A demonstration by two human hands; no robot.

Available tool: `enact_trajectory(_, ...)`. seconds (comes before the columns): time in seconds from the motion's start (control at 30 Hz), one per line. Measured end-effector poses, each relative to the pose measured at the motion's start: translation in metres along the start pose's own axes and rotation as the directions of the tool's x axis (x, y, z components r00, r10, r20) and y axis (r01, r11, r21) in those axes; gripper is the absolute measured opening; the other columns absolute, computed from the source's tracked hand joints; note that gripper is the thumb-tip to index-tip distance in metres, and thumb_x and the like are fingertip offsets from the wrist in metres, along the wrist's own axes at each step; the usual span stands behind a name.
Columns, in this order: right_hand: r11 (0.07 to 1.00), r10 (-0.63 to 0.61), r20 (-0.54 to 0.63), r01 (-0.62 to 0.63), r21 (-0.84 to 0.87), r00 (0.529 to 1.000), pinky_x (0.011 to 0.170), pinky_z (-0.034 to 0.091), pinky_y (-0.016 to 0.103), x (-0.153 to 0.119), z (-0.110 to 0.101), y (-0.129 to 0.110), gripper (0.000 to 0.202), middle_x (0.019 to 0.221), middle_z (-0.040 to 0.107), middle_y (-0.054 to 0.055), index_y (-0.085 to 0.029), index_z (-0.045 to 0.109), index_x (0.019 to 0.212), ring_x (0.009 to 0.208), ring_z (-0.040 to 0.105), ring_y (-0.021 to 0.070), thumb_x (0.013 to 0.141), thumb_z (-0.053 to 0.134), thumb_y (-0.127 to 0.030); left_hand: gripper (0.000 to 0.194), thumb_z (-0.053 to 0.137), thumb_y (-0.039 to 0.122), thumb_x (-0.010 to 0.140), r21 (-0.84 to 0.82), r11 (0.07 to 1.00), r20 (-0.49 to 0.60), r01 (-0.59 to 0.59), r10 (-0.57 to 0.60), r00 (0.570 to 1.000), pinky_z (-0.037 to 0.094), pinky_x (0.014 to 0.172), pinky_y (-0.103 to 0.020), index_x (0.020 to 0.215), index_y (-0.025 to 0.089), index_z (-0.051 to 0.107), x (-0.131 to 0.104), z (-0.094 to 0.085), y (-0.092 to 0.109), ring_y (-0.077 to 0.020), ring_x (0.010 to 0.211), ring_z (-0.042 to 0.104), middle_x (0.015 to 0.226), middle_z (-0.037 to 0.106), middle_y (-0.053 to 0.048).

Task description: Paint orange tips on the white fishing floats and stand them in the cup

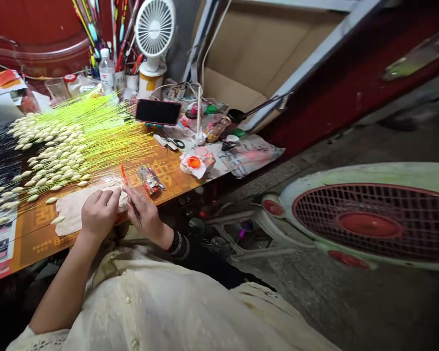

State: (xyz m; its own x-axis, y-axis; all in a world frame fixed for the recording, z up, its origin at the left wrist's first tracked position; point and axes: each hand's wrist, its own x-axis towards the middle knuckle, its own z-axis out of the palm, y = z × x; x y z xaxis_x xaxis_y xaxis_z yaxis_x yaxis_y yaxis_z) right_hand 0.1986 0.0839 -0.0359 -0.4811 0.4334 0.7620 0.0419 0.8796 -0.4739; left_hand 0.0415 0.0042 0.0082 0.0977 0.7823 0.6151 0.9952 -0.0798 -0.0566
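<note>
My left hand (99, 212) rests on a pale cloth (69, 208) at the table's front edge, its fingers curled together. What they grip, if anything, is hidden. Beside it, my right hand (146, 212) is closed around a thin, dark, pointed tool (136, 215) that slants below the fingers. A slim orange-red strip (123, 174) stands up just beyond the fingertips of both hands; which hand holds it, I cannot tell. To the left lie many pale oval float bodies (54, 165) on thin yellow-green stems (113, 139).
A small crumpled packet (149, 180) lies right of my hands. Behind it are an open orange paint pot (194, 162), scissors (173, 143) and a propped phone (158, 112). A small white fan (155, 29) stands at the back; a large fan (369, 222) is off to the right.
</note>
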Motion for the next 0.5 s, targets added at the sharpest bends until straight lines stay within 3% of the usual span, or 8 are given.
enact_trajectory(0.1, 1.0, 0.022, -0.027, -0.023, -0.014, 0.999, 0.113, 0.055, 0.039, -0.001, -0.019, 0.01, 0.059, 0.145, 0.062, 0.012, -0.024, 0.029, 0.16, 0.136, 0.059, 0.0194, 0.103, 0.044, -0.017, 0.029, 0.048, 0.019, 0.101, 0.003, 0.999, -0.031, -0.041, 0.041, 0.999, 0.044, 0.073, -0.037, 0.125, 0.022, 0.066, 0.006, 0.008, -0.001, -0.0214, 0.078, 0.061, 0.091, 0.073, -0.008)
enact_trajectory(0.23, 0.993, 0.116, -0.141, -0.12, -0.023, 0.983, 0.103, 0.06, 0.036, -0.009, -0.059, 0.031, 0.041, 0.125, 0.073, 0.01, -0.023, 0.051, 0.145, 0.117, 0.07, 0.0185, 0.104, 0.043, -0.022, 0.028, 0.051, 0.019, 0.101, 0.046, 0.998, -0.06, -0.05, 0.053, 0.997, 0.043, 0.073, -0.036, 0.124, 0.023, 0.066, 0.005, 0.013, -0.003, -0.0208, 0.076, 0.06, 0.088, 0.072, -0.006)
enact_trajectory(0.33, 0.966, 0.248, -0.237, -0.259, -0.015, 0.939, 0.091, 0.062, 0.032, -0.015, -0.096, 0.053, 0.031, 0.109, 0.077, 0.008, -0.021, 0.063, 0.129, 0.096, 0.074, 0.0165, 0.105, 0.045, -0.025, 0.026, 0.056, 0.02, 0.099, 0.07, 0.997, -0.07, -0.045, 0.05, 0.996, 0.043, 0.073, -0.035, 0.124, 0.023, 0.066, 0.003, 0.015, -0.006, -0.0209, 0.076, 0.06, 0.088, 0.072, -0.006)
enact_trajectory(0.5, 0.906, 0.398, -0.366, -0.423, 0.012, 0.841, 0.071, 0.058, 0.026, -0.01, -0.152, 0.09, 0.028, 0.095, 0.076, 0.004, -0.021, 0.068, 0.117, 0.07, 0.068, 0.0118, 0.104, 0.05, -0.038, 0.027, 0.064, 0.019, 0.094, 0.093, 0.992, -0.091, -0.084, 0.093, 0.992, 0.043, 0.074, -0.033, 0.121, 0.019, 0.067, 0.004, 0.015, -0.009, -0.0208, 0.078, 0.06, 0.087, 0.073, -0.007)
